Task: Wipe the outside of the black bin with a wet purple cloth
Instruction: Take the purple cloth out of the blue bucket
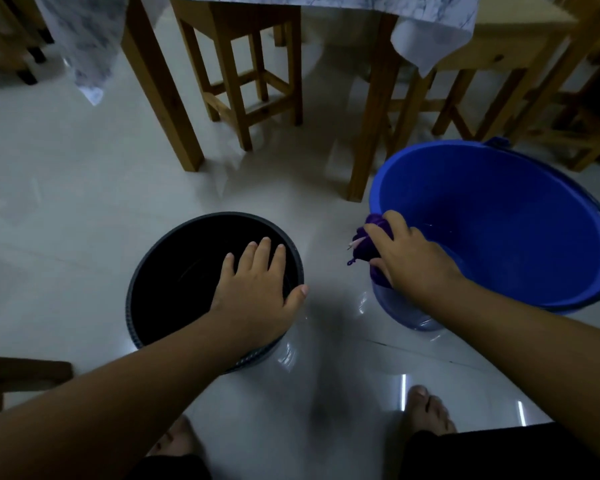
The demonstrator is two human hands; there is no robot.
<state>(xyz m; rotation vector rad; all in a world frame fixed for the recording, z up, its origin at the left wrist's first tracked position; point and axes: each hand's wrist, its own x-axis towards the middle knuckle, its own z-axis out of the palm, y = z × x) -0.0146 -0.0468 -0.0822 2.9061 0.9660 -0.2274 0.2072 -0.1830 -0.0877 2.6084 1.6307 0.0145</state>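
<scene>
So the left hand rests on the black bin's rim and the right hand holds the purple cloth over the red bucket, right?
Not quite: the bucket is blue, not red. The head view shows the left hand on the black bin's rim and the right hand holding the purple cloth.

Left hand [257, 289] spread flat over black bin [153, 306] rim. Right hand [409, 258] gripping purple cloth [378, 226] at blue bucket [499, 220] edge.

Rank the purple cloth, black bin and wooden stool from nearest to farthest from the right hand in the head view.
1. Purple cloth, gripped in the right hand at the blue bucket's rim.
2. Black bin, to its left.
3. Wooden stool, far behind, under the table.
</scene>
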